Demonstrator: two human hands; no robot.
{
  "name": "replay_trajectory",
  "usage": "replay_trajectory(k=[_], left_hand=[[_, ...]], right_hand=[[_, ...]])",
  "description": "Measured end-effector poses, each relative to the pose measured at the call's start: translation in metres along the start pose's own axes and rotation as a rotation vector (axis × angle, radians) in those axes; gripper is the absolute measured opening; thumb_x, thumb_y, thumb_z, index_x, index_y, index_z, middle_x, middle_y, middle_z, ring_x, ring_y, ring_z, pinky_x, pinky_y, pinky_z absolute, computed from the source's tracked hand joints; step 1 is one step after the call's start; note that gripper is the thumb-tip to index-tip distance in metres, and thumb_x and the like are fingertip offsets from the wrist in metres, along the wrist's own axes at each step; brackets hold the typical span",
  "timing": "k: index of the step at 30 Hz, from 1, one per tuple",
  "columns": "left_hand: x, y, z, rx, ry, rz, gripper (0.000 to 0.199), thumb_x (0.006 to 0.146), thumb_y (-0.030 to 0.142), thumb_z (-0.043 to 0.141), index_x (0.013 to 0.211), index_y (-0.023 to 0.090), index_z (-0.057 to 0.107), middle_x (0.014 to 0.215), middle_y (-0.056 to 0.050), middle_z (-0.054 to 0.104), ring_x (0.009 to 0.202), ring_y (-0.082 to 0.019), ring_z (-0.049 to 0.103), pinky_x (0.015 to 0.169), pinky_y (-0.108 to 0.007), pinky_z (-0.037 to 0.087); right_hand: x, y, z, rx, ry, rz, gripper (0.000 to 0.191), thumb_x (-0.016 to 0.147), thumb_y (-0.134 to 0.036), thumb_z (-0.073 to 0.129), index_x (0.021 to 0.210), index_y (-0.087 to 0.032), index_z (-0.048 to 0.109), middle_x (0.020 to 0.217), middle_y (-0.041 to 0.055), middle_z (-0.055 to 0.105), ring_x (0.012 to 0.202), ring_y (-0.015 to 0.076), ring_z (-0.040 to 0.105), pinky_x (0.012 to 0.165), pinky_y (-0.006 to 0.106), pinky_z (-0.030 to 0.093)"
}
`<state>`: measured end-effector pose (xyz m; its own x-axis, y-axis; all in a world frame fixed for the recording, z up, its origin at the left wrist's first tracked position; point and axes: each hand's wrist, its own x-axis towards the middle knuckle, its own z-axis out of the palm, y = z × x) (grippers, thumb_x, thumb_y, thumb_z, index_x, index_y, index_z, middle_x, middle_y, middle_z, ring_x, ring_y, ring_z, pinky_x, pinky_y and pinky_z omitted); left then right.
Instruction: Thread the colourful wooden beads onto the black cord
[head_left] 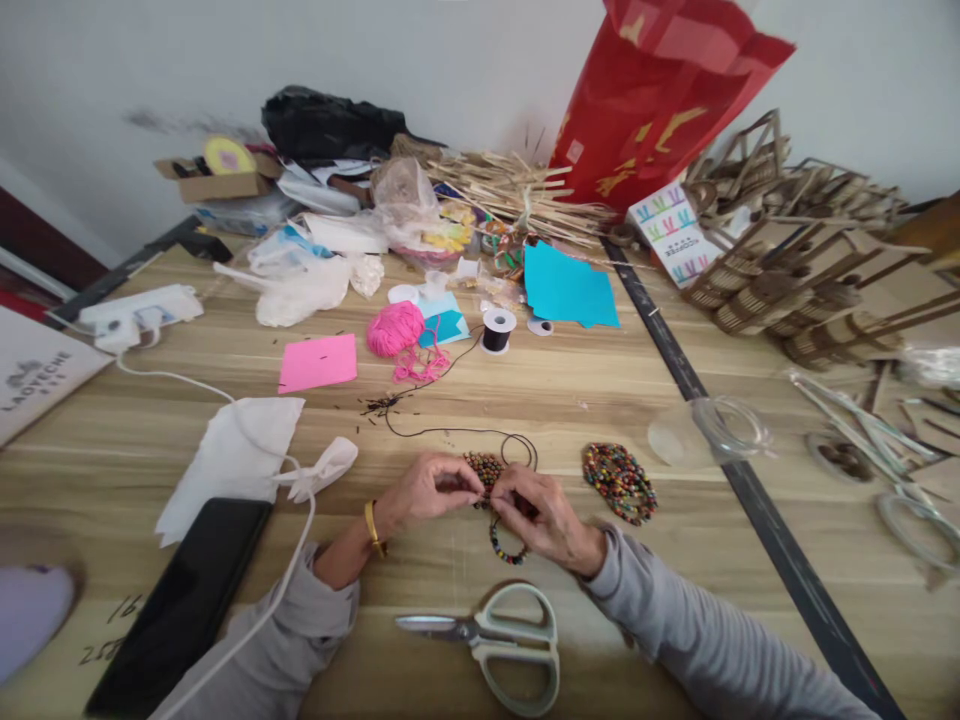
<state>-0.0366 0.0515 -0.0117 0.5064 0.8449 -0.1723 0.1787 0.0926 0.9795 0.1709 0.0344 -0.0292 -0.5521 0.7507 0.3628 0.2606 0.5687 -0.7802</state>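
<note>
Both hands meet above the table, fingertips pinched close together. My left hand (427,490), with a gold bangle at the wrist, is closed, thumb against forefinger, on what looks like thin cord. Just beside it my right hand (544,515) also pinches the cord. Below the right fingers hangs a small loop of multicoloured beads, a bracelet (508,553). A patch of beads (484,465) lies behind the fingertips, partly hidden. Thin black cord (450,431) curls behind the hands and leads back towards a black spool (497,332). Scissors (480,635) lie nearer me, blades pointing left.
To the right sits a heap of beaded bracelets (619,483). Pink yarn (395,328), a pink card (319,362) and blue sheets (570,285) lie farther back. A black phone-like slab (184,605) and a white cable (304,530) are at left; woven baskets (765,295) stand right.
</note>
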Motion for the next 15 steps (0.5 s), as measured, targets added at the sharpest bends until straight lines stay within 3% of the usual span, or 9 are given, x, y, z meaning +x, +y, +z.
replay_trajectory(k=[15], left_hand=[[-0.0002, 0.0001, 0.0006, -0.027, -0.008, -0.016, 0.014, 0.069, 0.020, 0.069, 0.077, 0.009, 0.069, 0.074, -0.005, 0.068, 0.068, -0.013, 0.061, 0.066, -0.023, 0.049]], right_hand=[[0.0013, -0.0024, -0.0009, -0.004, -0.002, -0.011, 0.010, 0.091, -0.018, 0.049, 0.085, -0.017, 0.056, 0.072, 0.0040, 0.057, 0.067, 0.0139, 0.051, 0.060, 0.024, 0.041]])
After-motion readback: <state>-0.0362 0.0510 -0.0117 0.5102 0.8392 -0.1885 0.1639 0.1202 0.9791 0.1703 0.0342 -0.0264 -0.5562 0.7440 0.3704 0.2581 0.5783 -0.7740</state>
